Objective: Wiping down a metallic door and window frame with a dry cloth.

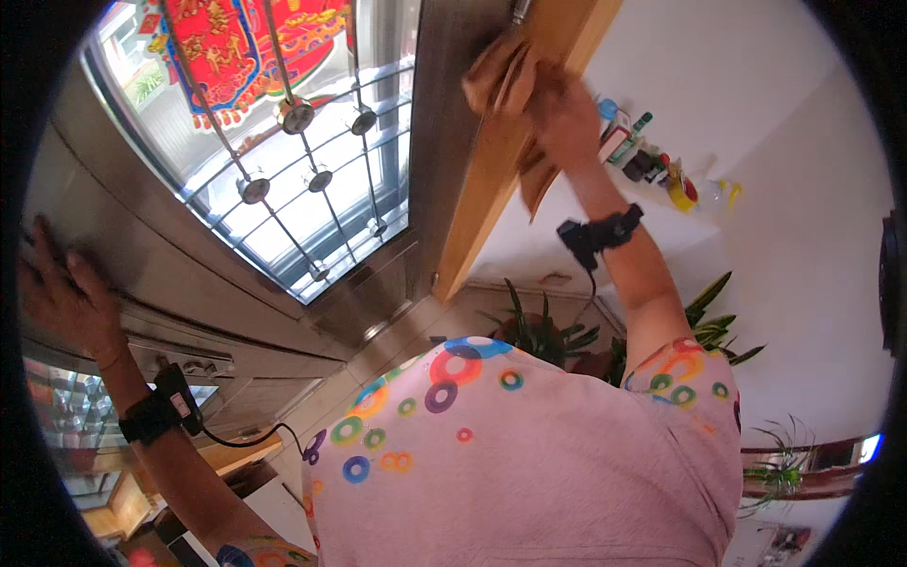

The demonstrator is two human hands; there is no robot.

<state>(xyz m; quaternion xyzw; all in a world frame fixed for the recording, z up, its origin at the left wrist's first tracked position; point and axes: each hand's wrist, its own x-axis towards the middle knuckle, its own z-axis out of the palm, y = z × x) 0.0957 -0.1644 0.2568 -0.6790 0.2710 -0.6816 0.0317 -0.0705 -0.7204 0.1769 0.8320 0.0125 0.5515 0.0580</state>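
Note:
A brown cloth (499,77) is bunched in my right hand (570,121), pressed against the edge where the dark metal door (442,104) meets the light wooden frame (470,222). One corner of the cloth hangs down below the hand. My left hand (74,298) lies with its fingers spread on the dark panel at the far left and holds nothing. Between the hands, a barred window (321,180) with round metal knobs is set in the door. Behind its bars hangs a red decoration (236,57) with gold and blue patterns.
Several bottles and small items, among them a yellow-red container (681,187), line a white ledge at the right. Green potted plants (539,326) stand low in the corner. A door handle (194,367) sticks out below my left hand. Tiled floor (331,402) shows beneath.

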